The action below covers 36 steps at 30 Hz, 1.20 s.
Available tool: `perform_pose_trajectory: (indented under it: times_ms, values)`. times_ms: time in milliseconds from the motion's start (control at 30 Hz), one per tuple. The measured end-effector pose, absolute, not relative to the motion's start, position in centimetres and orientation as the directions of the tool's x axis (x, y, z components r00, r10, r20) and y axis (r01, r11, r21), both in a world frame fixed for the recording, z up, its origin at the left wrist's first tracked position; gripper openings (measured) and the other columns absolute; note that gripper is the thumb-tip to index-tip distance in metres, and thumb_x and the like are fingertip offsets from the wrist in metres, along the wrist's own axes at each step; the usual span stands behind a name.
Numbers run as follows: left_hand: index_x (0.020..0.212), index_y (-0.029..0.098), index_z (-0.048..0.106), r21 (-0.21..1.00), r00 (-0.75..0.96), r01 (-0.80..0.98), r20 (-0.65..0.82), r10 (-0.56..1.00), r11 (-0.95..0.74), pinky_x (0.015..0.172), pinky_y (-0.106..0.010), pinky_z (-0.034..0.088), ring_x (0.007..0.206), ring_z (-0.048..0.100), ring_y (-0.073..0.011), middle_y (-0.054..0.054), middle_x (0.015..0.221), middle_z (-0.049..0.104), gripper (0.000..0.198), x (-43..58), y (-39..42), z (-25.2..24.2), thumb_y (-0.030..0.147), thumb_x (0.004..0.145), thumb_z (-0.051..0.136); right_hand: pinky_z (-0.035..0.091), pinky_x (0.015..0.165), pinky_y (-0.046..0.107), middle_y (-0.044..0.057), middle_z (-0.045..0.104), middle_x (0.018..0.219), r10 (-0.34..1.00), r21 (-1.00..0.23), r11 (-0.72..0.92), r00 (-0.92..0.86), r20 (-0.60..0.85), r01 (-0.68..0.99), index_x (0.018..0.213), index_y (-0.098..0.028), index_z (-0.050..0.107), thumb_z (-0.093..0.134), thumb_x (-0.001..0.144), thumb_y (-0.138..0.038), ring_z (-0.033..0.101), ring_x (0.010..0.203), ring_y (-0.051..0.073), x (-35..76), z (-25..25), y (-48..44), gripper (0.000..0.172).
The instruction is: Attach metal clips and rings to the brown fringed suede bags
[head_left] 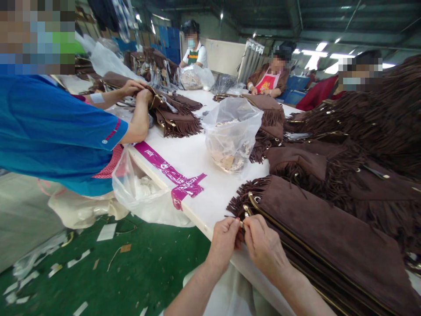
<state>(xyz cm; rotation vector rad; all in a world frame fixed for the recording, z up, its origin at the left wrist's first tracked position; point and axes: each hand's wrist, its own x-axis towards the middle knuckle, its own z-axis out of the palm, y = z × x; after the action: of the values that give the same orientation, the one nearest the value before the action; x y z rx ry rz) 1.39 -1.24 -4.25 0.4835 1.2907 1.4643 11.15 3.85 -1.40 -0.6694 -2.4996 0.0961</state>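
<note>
A brown fringed bag [329, 219] lies flat along the table's near edge, with a gold zipper running along its side. At its corner, my left hand [225, 241] and my right hand [263, 239] meet with fingertips pinched together. Between them is a small gold-coloured zipper pull [242, 224], mostly hidden by the fingers. Just above the fingertips, another gold metal fitting [246, 210] shows beside the bag's fringe [246, 193]. Both hands are closed.
More brown fringed bags [296, 162] are heaped at the right. A clear plastic bag [232, 136] of small pieces stands on the white table [171, 151]. Purple tape [187, 186] crosses the edge. A co-worker in blue [59, 127] handles a bag at left; others sit beyond.
</note>
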Motion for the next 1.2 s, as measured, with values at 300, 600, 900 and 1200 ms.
perform_pose_trajectory:
  times_ms: [300, 600, 900, 1200]
  values:
    - [0.059, 0.016, 0.050, 0.881, -0.402, -0.462, -0.312, 0.861, 0.104, 0.039, -0.019, 0.030, 0.038, 0.040, -0.0068, 0.005, 0.045, 0.047, 0.031, 1.8, -1.0, -3.8, 0.043, 0.074, 0.051, 0.040, 0.048, 0.023, 0.003, 0.048, 0.071, 0.533, -0.238, 0.842, -0.676, 0.509, 0.484, 0.082, -0.017, 0.045, 0.031, 0.089, -0.014, 0.051, 0.060, 0.014, 11.1, -1.5, 3.9, 0.015]
    - [0.064, 0.015, 0.053, 0.911, -0.421, -0.413, -0.168, 0.891, -0.023, 0.045, -0.019, 0.033, 0.045, 0.041, -0.0074, 0.005, 0.050, 0.046, 0.031, 2.2, -2.1, -4.5, 0.042, 0.080, 0.050, 0.041, 0.053, 0.027, 0.003, 0.051, 0.070, 0.634, -0.344, 0.773, -0.647, 0.423, 0.532, 0.079, -0.018, 0.047, 0.031, 0.090, -0.021, 0.053, 0.060, 0.016, 11.0, -1.6, 4.4, 0.019]
    - [0.068, 0.014, 0.054, 0.877, -0.401, -0.481, -0.203, 0.893, -0.016, 0.047, -0.020, 0.034, 0.047, 0.046, -0.0078, 0.002, 0.057, 0.054, 0.033, 1.9, -2.2, -5.3, 0.045, 0.081, 0.051, 0.043, 0.056, 0.025, 0.002, 0.055, 0.070, 0.652, -0.459, 0.749, -0.652, 0.386, 0.477, 0.079, -0.019, 0.048, 0.034, 0.089, -0.021, 0.054, 0.063, 0.014, 11.6, -1.0, 4.6, 0.017]
    - [0.070, 0.015, 0.055, 0.839, -0.367, -0.544, -0.238, 0.899, 0.001, 0.049, -0.020, 0.035, 0.047, 0.049, -0.0085, 0.001, 0.059, 0.058, 0.033, 1.6, -2.5, -4.9, 0.047, 0.077, 0.056, 0.045, 0.057, 0.023, 0.001, 0.055, 0.070, 0.684, -0.563, 0.704, -0.626, 0.374, 0.433, 0.081, -0.019, 0.051, 0.038, 0.088, -0.022, 0.054, 0.062, 0.013, 12.1, -0.7, 4.3, 0.015]
